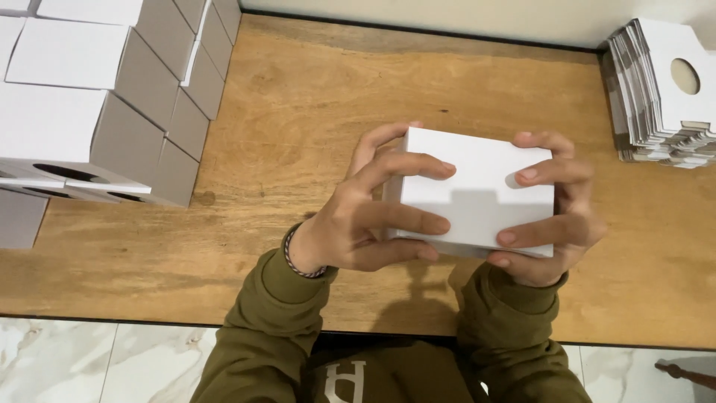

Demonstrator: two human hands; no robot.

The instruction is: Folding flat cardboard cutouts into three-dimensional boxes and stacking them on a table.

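From my feed: both hands are up on a white box (477, 190), held just above the wooden table (313, 127), roughly centre of view. Left hand (365, 224) clamps the box's 9 o'clock side, fingers curled over the top face and near edge, a braided bracelet (298, 261) on the wrist. Right hand (556, 216) grips the 3 o'clock side, fingertips lapped onto the top (thumbs hidden behind the box, so I can't tell where they press). Neither hand is spread wide; both are closed around the box's edges. Box looks shut, top face plain. At 10 o'clock sits a stack of assembled white boxes (97, 82), some with round cut-outs showing. At 2 o'clock, near the table's far corner, lies a pile of flat box blanks (660, 97) with a round hole in the top sheet. Olive sleeves (276, 328) come in from 6 o'clock.
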